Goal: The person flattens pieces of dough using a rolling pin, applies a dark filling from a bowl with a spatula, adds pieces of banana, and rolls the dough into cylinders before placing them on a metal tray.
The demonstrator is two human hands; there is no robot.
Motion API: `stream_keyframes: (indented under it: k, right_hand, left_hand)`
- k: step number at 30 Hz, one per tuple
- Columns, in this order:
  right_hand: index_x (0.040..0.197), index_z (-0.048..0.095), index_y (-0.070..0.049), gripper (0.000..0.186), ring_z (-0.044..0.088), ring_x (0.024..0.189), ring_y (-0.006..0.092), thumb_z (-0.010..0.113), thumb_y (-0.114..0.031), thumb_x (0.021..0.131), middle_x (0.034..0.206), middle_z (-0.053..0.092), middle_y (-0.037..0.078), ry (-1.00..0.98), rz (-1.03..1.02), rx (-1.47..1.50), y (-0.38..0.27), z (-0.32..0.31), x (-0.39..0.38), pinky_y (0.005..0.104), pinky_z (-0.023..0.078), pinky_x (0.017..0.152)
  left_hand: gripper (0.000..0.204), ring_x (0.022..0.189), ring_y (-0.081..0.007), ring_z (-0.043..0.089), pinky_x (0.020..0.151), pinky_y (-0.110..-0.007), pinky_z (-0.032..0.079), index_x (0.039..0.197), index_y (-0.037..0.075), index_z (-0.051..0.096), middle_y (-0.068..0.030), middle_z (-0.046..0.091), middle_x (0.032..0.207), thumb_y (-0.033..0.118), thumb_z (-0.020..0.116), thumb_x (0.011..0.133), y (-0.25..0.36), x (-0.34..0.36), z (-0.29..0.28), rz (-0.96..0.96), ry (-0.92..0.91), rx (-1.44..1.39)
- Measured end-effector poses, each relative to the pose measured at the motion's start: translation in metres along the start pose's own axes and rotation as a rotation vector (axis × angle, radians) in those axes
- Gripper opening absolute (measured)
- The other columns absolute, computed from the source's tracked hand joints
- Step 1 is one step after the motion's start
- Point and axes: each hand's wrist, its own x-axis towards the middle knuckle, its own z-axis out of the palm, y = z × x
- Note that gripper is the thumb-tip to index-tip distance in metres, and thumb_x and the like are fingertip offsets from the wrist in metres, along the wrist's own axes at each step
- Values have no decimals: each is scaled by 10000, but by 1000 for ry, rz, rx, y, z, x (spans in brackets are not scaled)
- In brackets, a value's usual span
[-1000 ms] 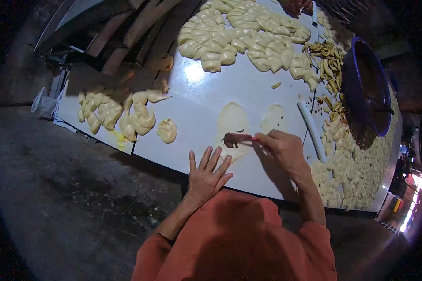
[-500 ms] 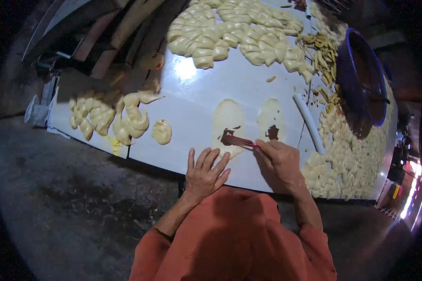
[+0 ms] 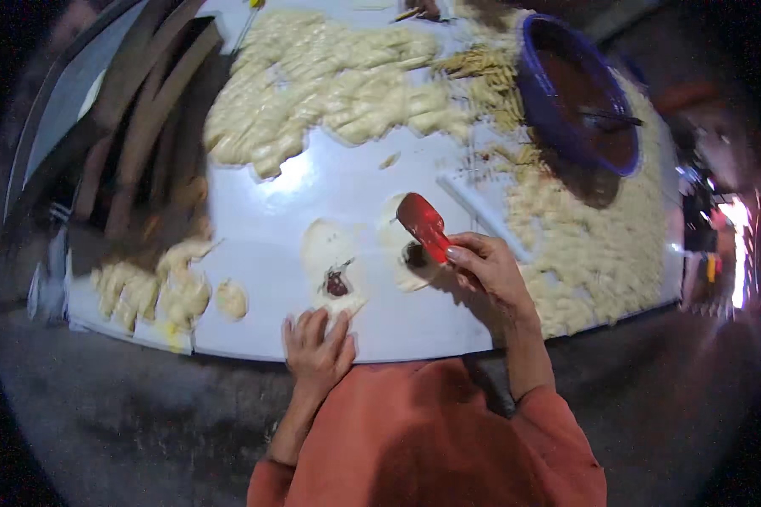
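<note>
Much dough [image 3: 330,80] crowds the white table [image 3: 258,228] above dark flooring [image 3: 177,414].

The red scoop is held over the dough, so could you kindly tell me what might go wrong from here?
The scoop, which looks smeared with brown, could drip outside the filling on the right dough. The left hand lies close to the left dough and might dent it. The right hand is beside the white rod and might nudge it.
</note>
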Motion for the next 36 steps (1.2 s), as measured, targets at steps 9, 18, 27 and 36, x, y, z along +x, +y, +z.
stream_keyframes:
  k: [9, 18, 27, 36]
  right_hand:
    - [1246, 746, -166, 285, 715, 1013, 361, 663, -179, 973, 1090, 728, 157, 1198, -467, -1243, -64, -198, 30, 464, 574, 847]
    - [1250, 741, -102, 309, 725, 923, 392, 625, -244, 1001, 997, 752, 180, 1125, -220, -1378, -75, -211, -12, 487, 567, 796]
    - [1277, 685, -24, 441, 733, 971, 398, 663, -357, 989, 1022, 757, 225, 772, -79, -462, -26, -178, 0, 427, 550, 839]
    - [1248, 703, -47, 384, 693, 1070, 410, 676, -318, 976, 1157, 711, 210, 1157, -517, -1265, 8, -144, 84, 500, 538, 936]
  left_hand:
    - [457, 1348, -414, 507, 1166, -657, 337, 1302, 163, 715, -175, 574, 1424, 270, 697, 858, -7, -8, 7, 29, -16, 8]
    - [425, 1375, -418, 497, 1171, -636, 349, 1282, 159, 735, -182, 571, 1451, 257, 679, 872, -5, -9, 5, 9, -14, 33]
    - [427, 1355, -381, 512, 1167, -615, 352, 1307, 220, 738, -150, 582, 1442, 309, 685, 893, -3, -10, 4, -45, -56, 54]
    - [447, 1347, -386, 510, 1152, -627, 351, 1295, 197, 736, -171, 590, 1421, 327, 690, 870, -3, -11, -1, -56, -132, 35]
